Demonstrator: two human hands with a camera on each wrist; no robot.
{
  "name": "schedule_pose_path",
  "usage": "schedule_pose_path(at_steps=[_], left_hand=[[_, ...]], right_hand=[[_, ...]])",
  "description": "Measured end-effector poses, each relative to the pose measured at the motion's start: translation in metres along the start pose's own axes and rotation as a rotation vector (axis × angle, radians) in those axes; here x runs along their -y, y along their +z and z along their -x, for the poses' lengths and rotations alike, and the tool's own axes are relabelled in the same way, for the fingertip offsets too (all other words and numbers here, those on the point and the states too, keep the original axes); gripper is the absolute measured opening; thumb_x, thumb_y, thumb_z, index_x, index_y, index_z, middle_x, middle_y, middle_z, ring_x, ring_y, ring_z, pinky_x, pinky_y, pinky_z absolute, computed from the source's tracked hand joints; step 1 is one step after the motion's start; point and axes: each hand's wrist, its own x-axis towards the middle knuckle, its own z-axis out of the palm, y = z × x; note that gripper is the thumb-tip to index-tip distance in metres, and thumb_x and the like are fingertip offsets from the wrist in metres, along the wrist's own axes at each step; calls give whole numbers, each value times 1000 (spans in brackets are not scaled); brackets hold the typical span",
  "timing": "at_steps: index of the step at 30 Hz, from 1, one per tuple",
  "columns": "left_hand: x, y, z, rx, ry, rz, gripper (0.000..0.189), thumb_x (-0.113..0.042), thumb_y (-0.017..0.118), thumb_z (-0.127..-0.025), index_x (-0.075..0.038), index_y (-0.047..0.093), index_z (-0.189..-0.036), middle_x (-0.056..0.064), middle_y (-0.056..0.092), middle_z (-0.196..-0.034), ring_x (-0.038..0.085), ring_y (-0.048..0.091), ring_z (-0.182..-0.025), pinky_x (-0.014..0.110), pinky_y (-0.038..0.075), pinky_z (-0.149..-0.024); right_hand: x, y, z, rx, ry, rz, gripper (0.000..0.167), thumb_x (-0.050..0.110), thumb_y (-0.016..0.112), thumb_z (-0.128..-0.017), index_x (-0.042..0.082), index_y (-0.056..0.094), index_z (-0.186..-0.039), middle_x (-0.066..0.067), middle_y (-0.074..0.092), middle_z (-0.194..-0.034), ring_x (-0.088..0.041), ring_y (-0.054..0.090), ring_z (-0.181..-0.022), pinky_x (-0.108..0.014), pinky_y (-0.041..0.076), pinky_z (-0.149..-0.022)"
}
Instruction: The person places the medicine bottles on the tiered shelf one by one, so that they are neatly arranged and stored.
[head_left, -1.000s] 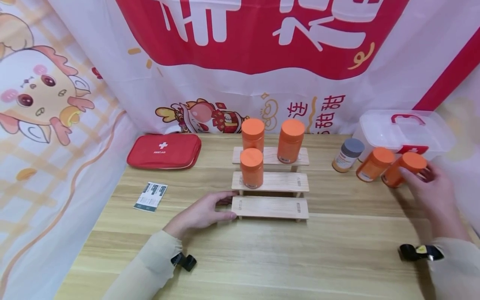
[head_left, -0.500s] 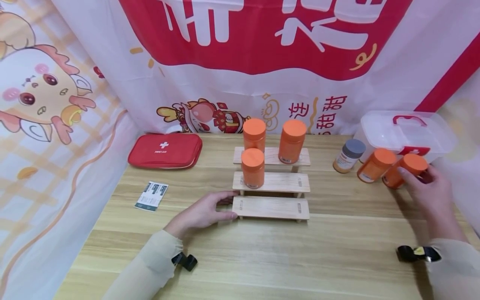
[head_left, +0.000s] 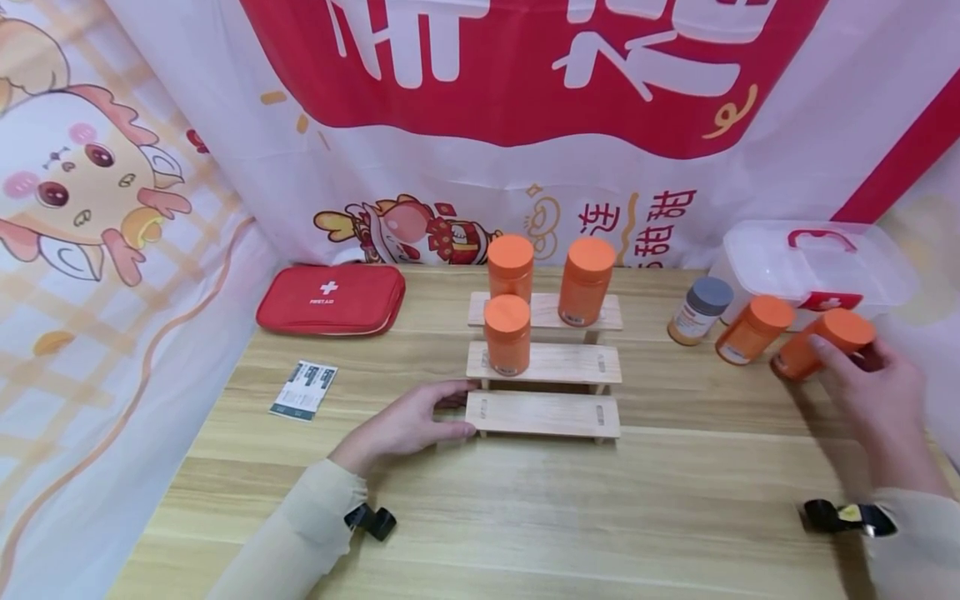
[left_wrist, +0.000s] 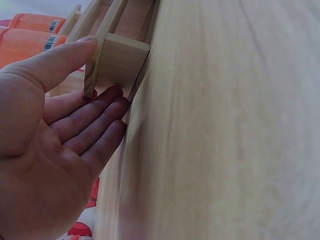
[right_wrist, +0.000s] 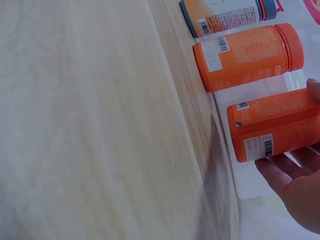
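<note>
A three-step wooden display rack [head_left: 543, 414] stands mid-table. My left hand [head_left: 408, 419] holds the left end of its lowest step, thumb at the front and fingers behind; in the left wrist view the thumb [left_wrist: 80, 50] touches the plank's edge. At the far right, my right hand [head_left: 877, 392] grips an orange bottle [right_wrist: 275, 125] between thumb and fingers, tilted and slightly off the table. Another orange bottle [head_left: 753, 329] stands just left of it, beside a grey-capped bottle [head_left: 699, 311]. On the rack, one orange bottle [head_left: 507, 337] sits on the middle step, two on the top.
Behind the right-hand bottles stands a clear plastic box [head_left: 817, 258] with a red handle. A red first-aid pouch [head_left: 330, 300] lies at the back left, with a small printed card [head_left: 303, 390] in front of it. A printed cloth [head_left: 450, 192] hangs behind the table.
My right hand has lifted the outermost orange bottle a little and moved it slightly right, tilting it. My left hand stays at the rack's left end.
</note>
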Motion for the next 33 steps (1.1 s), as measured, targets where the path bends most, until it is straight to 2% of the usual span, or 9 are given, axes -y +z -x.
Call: schedule_pose_path(at_steps=[4,11,15,19,21,23,30,33], left_hand=[[-1,0,0,4,-7,4,71,-37,82,-97,-15,54,-159,8,60,-159,30,54,-150,56,41,-128],[0,0,-1,7,7,7,71,-35,82,-98,-13,54,-159,9,61,-158,30,56,-149,55,41,-128],[1,-1,-1,8,-4,11,71,-34,82,-98,-13,54,-159,9,59,-160,30,55,-150,55,40,-128],[1,-1,-1,8,-15,16,70,-34,81,-98,-13,53,-159,9,58,-161,31,54,-150,56,40,-128],[1,-1,-1,8,-15,15,70,-34,81,-98,-13,53,-159,10,58,-161,32,54,-150,57,40,-128],[1,-1,0,8,-15,13,70,-34,82,-98,-14,54,-159,9,58,-161,32,53,-151,56,40,-128],[0,-1,0,5,1,10,70,-33,82,-98,-14,54,-159,9,59,-160,31,54,-150,56,40,-128],[0,0,0,3,6,9,70,-33,82,-98,-14,54,-159,9,60,-159,31,54,-150,56,40,-128]], right_hand=[[-3,-5,6,-14,16,-24,77,67,59,-100,48,28,-168,13,30,-178,-21,37,-148,-46,30,-136],[-4,-11,27,-41,-23,-39,71,56,63,-104,42,34,-168,17,43,-168,-5,41,-130,-22,33,-130],[2,-13,39,-57,-16,-65,72,51,65,-105,42,31,-169,18,40,-171,-2,42,-133,-23,30,-132],[7,-14,48,-60,-38,-85,75,45,68,-105,40,30,-169,15,36,-175,4,44,-134,-9,33,-123],[9,-13,52,-54,-61,-114,74,39,70,-105,37,33,-169,17,40,-172,6,45,-127,-1,35,-113],[11,-11,56,-59,-89,-131,72,33,71,-105,34,36,-168,16,44,-169,7,47,-126,0,37,-110],[22,-6,67,-67,-133,-100,70,34,69,-106,35,37,-168,14,42,-172,7,45,-131,2,38,-107],[25,-4,71,-51,-188,-108,68,30,70,-106,34,40,-167,17,49,-164,3,47,-125,4,41,-100]])
